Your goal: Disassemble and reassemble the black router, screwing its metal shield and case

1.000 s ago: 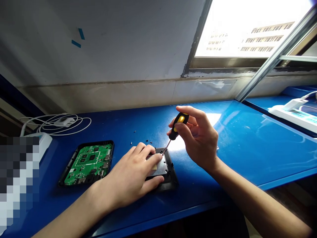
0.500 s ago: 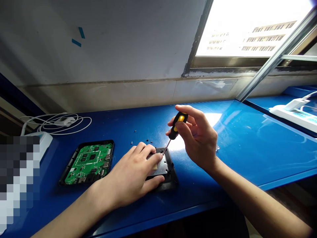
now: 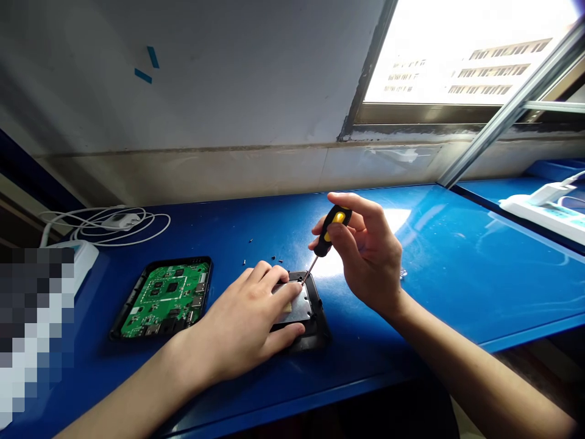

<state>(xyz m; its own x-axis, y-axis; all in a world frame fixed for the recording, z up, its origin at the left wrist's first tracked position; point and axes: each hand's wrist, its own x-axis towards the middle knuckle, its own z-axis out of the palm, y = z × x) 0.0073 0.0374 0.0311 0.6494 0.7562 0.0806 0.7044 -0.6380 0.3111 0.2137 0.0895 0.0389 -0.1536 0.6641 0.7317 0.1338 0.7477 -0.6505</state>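
My right hand (image 3: 372, 256) grips a black and yellow screwdriver (image 3: 333, 230) by its handle, the index finger over the handle's end. The shaft slants down to the upper edge of a silver metal plate (image 3: 299, 308), its tip beside my left index fingertip. That plate lies in a black plastic cover (image 3: 320, 338). Across the plate and cover rests my left hand (image 3: 256, 311), fingers stretched out, hiding their left part. Left of it, a green circuit board (image 3: 167, 292) sits in a black casing (image 3: 116, 320).
Several small screws (image 3: 273, 257) lie behind the cover on the blue table (image 3: 434, 256). A coiled white cable (image 3: 150, 235) with an adapter (image 3: 121, 222) is at the back left. White power strips stand at left and right. A metal post (image 3: 484, 100) rises at the right.
The handle of the screwdriver has shifted very slightly with my right fingers. My left hand stays on the plate. The whole view has moved a little.
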